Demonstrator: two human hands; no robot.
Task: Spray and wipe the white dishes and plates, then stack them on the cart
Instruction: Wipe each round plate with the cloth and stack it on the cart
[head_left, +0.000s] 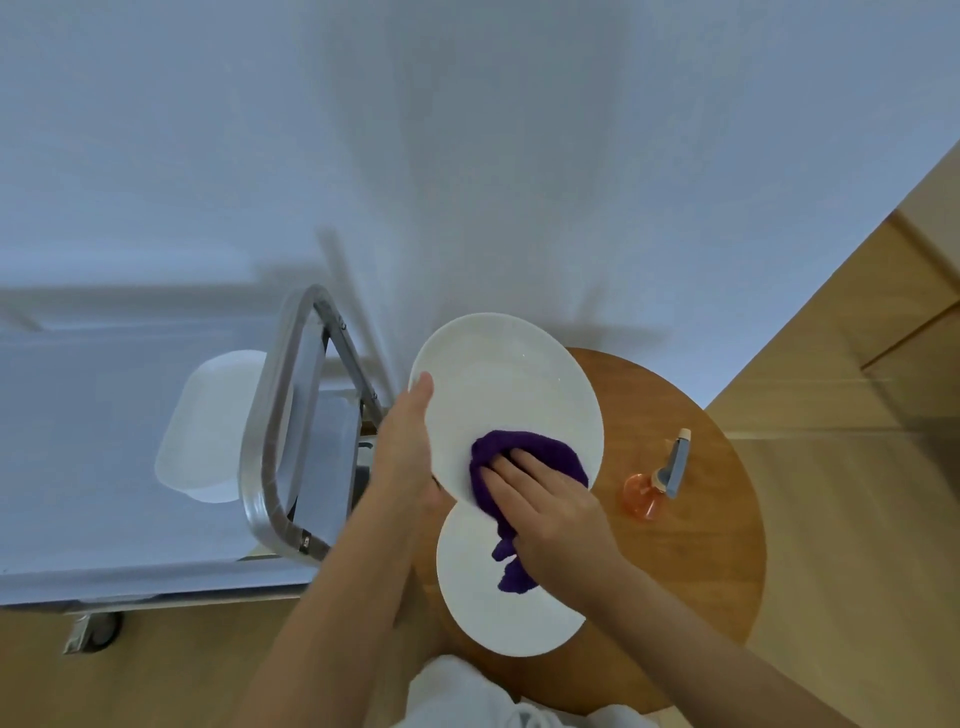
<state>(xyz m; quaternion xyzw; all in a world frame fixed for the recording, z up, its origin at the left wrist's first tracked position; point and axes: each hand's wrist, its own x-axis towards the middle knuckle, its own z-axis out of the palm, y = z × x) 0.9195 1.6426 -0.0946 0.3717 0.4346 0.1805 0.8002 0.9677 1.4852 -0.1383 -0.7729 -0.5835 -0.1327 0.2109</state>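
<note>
In the centre of the frame we hold a large white plate (506, 395) tilted up above the round wooden table (691, 545). Our left hand (402, 447) grips its left rim, thumb lying along the front edge and fingers hidden behind the plate. Our right hand (550, 512) presses a purple cloth (524, 457) against the plate's lower part, fingers fairly straight on top of the cloth; a tail of the cloth hangs down below the hand. Directly beneath, at lower centre, a second white plate (483, 597) lies flat on the table, its near edge reaching the table's near edge. Right of the plates, an orange spray bottle with a grey trigger head (657, 480) rests on the table, apart from both plates, with bare wood around it up to the table's right rim.

At left stands the cart (104, 415), its top covered in pale cloth, its metal handle loop (291, 415) just beside our left hand. A white rectangular dish (208, 431) sits on the cart behind the handle, with open cloth surface to its left. One cart wheel (96, 631) shows at lower left on the wooden floor (857, 519).
</note>
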